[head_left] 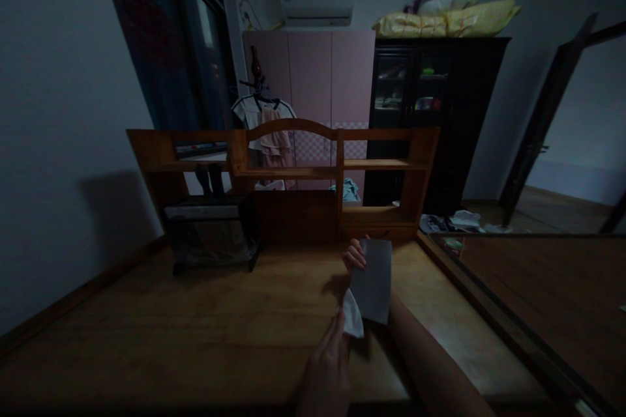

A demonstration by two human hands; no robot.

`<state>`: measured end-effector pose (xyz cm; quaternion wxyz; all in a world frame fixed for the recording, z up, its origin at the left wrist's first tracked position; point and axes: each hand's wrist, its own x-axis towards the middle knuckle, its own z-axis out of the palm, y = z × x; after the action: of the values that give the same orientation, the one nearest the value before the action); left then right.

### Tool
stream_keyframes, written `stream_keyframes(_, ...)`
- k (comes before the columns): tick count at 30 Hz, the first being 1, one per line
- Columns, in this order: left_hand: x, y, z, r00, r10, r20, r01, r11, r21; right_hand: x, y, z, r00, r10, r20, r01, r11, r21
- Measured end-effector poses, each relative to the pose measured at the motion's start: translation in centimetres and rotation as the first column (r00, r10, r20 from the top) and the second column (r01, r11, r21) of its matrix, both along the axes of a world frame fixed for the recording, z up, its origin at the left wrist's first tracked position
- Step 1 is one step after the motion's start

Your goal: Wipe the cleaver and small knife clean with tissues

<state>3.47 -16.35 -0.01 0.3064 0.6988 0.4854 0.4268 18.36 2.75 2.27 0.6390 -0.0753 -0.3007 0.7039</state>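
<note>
My right hand [355, 255] has its fingers closed around the left edge of a plain grey rectangular panel [374, 281], held tilted above the wooden bed board or tabletop. The panel's exact kind cannot be made out. Lower and to the left, my left hand [328, 358] pinches a white tissue or thin cloth [353, 316] between its fingers. That white piece lies close to the panel's lower left edge; whether they touch is unclear. My right forearm passes behind the panel's lower end.
A wooden surface [205, 326] spreads below my hands. At its far side stands a wooden shelf unit [293, 174]. A dark rack [210, 234] with two black upright items [209, 179] sits at left. A raised wooden edge [482, 306] runs along the right.
</note>
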Motion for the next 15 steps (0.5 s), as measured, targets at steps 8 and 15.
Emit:
stream_keyframes(8,0.7,1.9,4.7,0.856,0.075,0.511,0.145,0.914,-0.379,0.4,0.0,0.4,0.961,0.257,-0.101,-0.242,0.960,0.140)
stream_keyframes(15,1.8,3.0,5.9,0.727,0.053,0.685,0.274,0.892,-0.360,0.7,-0.3,0.9,0.961,0.254,-0.113,-0.234,0.958,0.164)
